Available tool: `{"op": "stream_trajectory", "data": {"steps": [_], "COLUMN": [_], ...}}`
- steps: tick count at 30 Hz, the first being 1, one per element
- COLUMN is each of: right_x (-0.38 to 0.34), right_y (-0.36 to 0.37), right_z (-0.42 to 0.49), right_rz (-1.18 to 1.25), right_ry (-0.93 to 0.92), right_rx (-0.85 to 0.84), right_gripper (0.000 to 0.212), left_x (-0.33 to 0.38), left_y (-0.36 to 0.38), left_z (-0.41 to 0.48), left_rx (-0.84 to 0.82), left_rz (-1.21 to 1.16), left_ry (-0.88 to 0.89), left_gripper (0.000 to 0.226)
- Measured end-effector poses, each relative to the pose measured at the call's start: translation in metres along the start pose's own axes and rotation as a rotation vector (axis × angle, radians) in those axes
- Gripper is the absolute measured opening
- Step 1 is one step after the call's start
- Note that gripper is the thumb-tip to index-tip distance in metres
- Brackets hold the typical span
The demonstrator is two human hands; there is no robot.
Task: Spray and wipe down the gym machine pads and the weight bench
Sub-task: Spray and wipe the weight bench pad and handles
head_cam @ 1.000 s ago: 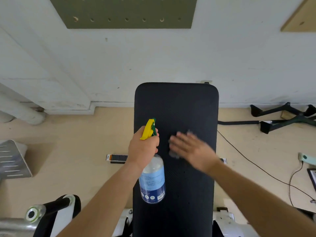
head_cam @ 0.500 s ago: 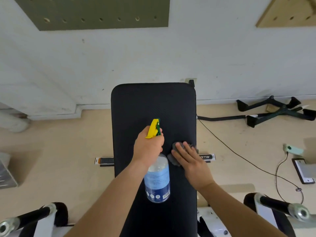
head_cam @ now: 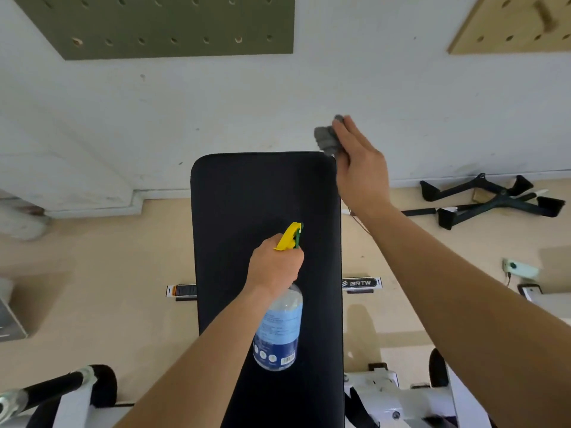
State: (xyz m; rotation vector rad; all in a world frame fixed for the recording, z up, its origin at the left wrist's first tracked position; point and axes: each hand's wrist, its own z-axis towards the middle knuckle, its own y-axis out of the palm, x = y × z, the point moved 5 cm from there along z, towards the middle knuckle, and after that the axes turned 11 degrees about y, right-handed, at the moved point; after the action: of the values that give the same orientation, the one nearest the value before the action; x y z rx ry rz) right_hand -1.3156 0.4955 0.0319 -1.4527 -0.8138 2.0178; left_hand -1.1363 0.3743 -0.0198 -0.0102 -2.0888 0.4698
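Cloth [head_cam: 326,140] at bench [head_cam: 247,196] corner (right hand [head_cam: 361,168])

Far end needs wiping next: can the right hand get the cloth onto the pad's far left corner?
Likely yes. The right hand holds the cloth at the far right corner of the bench pad; the far strip is bare, and the left hand with the spray bottle sits nearer.

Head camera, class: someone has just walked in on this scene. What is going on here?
A person is cleaning a black weight bench, seen from above. The left hand grips a spray bottle over the middle of the pad, with its yellow nozzle aimed towards the far end. The right hand holds a bunched grey cloth at the bench's far right corner, near the wall. Whether the cloth touches the pad is unclear.
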Motion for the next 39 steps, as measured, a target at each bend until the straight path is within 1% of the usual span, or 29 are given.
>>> {"op": "stream_trajectory", "data": {"steps": [2, 4, 6, 9, 11, 12, 14, 15, 16, 17, 19, 20, 21, 23, 25, 27, 29, 30, 32, 34, 36, 39], "right_x": [0.002, 0.011, 0.025, 0.052, 0.066, 0.071, 0.073, 0.069, 0.062, 0.055, 0.039, 0.035, 0.034, 0.043, 0.059, 0.077, 0.09, 0.094, 0.095, 0.089, 0.07, 0.034], "right_y": [0.029, 0.062, 0.085, 0.097, 0.097, 0.095, 0.091, 0.09, 0.088, 0.085, 0.076, 0.074, 0.077, 0.084, 0.088, 0.088, 0.082, 0.076, 0.053, 0.026, 0.006, 0.003], "right_z": [0.004, -0.021, -0.07, -0.169, -0.23, -0.245, -0.234, -0.213, -0.185, -0.151, -0.084, -0.067, -0.065, -0.097, -0.157, -0.213, -0.244, -0.25, -0.243, -0.218, -0.182, -0.121], "right_rz": [-0.089, -0.224, -0.304, -0.32, -0.359, -0.386, -0.443, -0.476, -0.49, -0.486, -0.458, -0.436, -0.419, -0.407, -0.378, -0.337, -0.299, -0.269, -0.187, -0.114, -0.052, -0.023], "right_ry": [-0.044, -0.112, -0.177, -0.277, -0.371, -0.427, -0.562, -0.623, -0.649, -0.611, -0.413, -0.306, -0.237, -0.209, -0.222, -0.213, -0.167, -0.116, 0.025, 0.103, 0.112, 0.043], "right_rx": [-0.114, -0.211, -0.224, -0.28, -0.381, -0.428, -0.473, -0.464, -0.412, -0.337, -0.191, -0.162, -0.151, -0.122, -0.127, -0.173, -0.247, -0.266, -0.21, -0.084, 0.015, 0.05], "right_gripper": [0.048, 0.051, 0.054, 0.057, 0.055, 0.054, 0.051, 0.05, 0.05, 0.051, 0.053, 0.055, 0.058, 0.061, 0.062, 0.063, 0.073, 0.077, 0.075, 0.063, 0.054, 0.051], "left_x": [-0.005, -0.009, -0.014, -0.021, -0.024, -0.025, -0.026, -0.026, -0.028, -0.03, -0.035, -0.038, -0.04, -0.045, -0.048, -0.051, -0.053, -0.053, -0.051, -0.049, -0.05, -0.058], "left_y": [-0.001, -0.006, -0.013, -0.025, -0.028, -0.029, -0.03, -0.031, -0.03, -0.03, -0.029, -0.028, -0.026, -0.024, -0.02, -0.015, -0.009, -0.006, 0.0, 0.007, 0.011, 0.017], "left_z": [-0.007, -0.012, -0.014, -0.016, -0.017, -0.017, -0.018, -0.018, -0.019, -0.019, -0.018, -0.018, -0.019, -0.022, -0.026, -0.03, -0.034, -0.035, -0.036, -0.034, -0.033, -0.035], "left_rx": [-0.012, -0.005, 0.018, 0.057, 0.06, 0.056, 0.048, 0.049, 0.048, 0.048, 0.053, 0.053, 0.052, 0.045, 0.03, -0.001, -0.029, -0.036, -0.038, -0.02, 0.019, 0.034], "left_rz": [-0.032, -0.062, -0.104, -0.125, -0.131, -0.126, -0.103, -0.093, -0.079, -0.064, -0.042, -0.038, -0.034, -0.03, -0.035, -0.033, -0.029, -0.026, -0.022, -0.025, -0.018, -0.032], "left_ry": [0.013, 0.022, 0.029, 0.017, 0.008, 0.013, 0.029, 0.032, 0.037, 0.041, 0.051, 0.056, 0.057, 0.056, 0.052, 0.036, 0.019, 0.018, 0.028, 0.033, 0.018, -0.007], "left_gripper": [0.018, 0.019, 0.022, 0.023, 0.024, 0.025, 0.025, 0.025, 0.024, 0.022, 0.017, 0.015, 0.015, 0.016, 0.017, 0.019, 0.02, 0.02, 0.02, 0.021, 0.02, 0.021]}}
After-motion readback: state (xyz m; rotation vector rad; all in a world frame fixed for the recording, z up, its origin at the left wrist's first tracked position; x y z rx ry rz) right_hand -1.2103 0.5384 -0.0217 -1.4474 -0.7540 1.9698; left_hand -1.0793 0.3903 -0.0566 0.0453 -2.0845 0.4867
